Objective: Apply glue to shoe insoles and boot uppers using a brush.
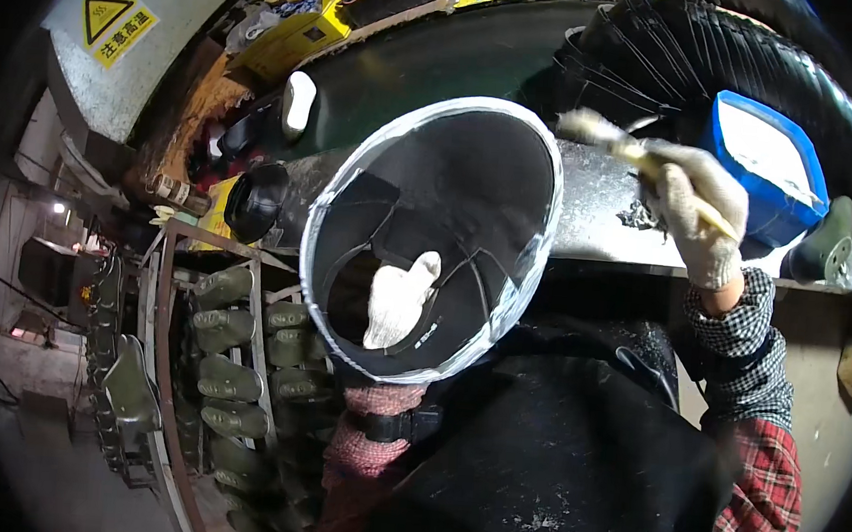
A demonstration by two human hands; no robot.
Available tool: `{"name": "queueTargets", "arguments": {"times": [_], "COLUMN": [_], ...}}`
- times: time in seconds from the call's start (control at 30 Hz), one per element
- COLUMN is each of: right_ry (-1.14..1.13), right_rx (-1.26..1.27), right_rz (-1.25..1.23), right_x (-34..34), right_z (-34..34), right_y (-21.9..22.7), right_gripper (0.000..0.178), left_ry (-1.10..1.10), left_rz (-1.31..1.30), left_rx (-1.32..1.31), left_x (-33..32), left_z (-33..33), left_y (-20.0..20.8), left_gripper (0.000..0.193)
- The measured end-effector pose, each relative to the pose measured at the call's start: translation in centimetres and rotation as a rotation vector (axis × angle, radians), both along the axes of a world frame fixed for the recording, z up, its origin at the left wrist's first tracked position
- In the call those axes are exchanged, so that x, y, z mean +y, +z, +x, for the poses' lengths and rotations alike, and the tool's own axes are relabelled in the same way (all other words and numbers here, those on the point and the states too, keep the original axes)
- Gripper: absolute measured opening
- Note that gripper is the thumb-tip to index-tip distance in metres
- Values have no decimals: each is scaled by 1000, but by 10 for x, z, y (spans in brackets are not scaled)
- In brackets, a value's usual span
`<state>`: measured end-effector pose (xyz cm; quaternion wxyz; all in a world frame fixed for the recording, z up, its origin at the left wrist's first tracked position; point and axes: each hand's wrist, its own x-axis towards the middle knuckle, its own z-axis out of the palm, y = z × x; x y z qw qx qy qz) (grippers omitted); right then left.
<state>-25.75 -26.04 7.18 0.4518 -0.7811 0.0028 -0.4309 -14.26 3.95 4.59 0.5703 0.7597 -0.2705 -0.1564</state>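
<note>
A wide, oval-mouthed black fabric piece (pixel 482 185) with stitched seams and a white rim is in front of me. My left hand (pixel 398 299), in a white knit glove, shows within its mouth, closed against the black fabric; some of its fingers are hidden. The left forearm passes below the rim. To the right, my right hand (pixel 706 208), also gloved, is closed around the wooden handle of a brush (pixel 597 129). Its pale bristle end, slightly blurred, points left toward the rim without touching it. A blue tub (pixel 769 163) holding white material stands beside my right hand.
Behind is a dark green bench surface (pixel 412 60) with a white shoe-shaped piece (pixel 299 104). Ribbed black material (pixel 703 53) lies at the back right. A rack (pixel 165 345) of olive-green boots (pixel 227 375) stands at lower left. A green boot-like piece (pixel 833 248) sits far right.
</note>
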Motion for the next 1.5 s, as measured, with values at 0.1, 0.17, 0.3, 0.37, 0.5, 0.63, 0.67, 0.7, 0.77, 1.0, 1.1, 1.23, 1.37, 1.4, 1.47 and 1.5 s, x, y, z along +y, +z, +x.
{"name": "queueTargets", "arguments": {"times": [0.1,0.17,0.3,0.37,0.5,0.63,0.67,0.7,0.77,1.0,1.1,1.23,1.37,1.4,1.47,1.5], "right_ry": [52,565,422,240,114,101,71,57,79,306,301,366,334,374,274,164], "right_rx": [-182,283,508,391,312,490,478,437,375,502,491,499,378,342,393,456], "right_rz": [-59,686,475,164,-203,427,200,-58,-100,-138,-129,136,-67,-149,-114,-8], "right_x": [5,9,28,27,9,0,-1,-2,6,7,41,73,55,51,51,53], "right_z": [13,4,-33,-31,-18,-32,-29,-22,-18,-11,4,7,-11,-10,-25,-34], "right_y": [-11,-38,-90,-91,-79,-92,-91,-90,-83,-125,-91,-85,-93,-91,-61,-37], "right_gripper": [21,26,23,21,26,26,24,23,22,30,17,16,21,19,18,21], "left_ry": [68,204,229,273,360,147,168,174,201,1260,1792,1323,1496,1251,898,790], "left_rz": [-127,-661,-591,-605,-528,819,595,367,-219,-229,71,-10,-122,-615,-915,-893], "left_rx": [39,650,614,669,603,-525,-460,-394,-22,-1041,-1176,-682,-443,-461,-124,-164], "left_x": [7,-3,-6,-20,-41,-74,-65,-55,-36,187,258,398,352,389,341,322], "left_z": [-14,-16,45,85,160,240,240,238,221,52,21,32,43,46,40,42], "left_y": [-3,14,-26,-35,-23,-22,-38,-53,-67,70,151,157,164,154,164,157], "left_gripper": [20,26,40,41,43,44,43,42,40,46,61,71,53,57,58,60]}}
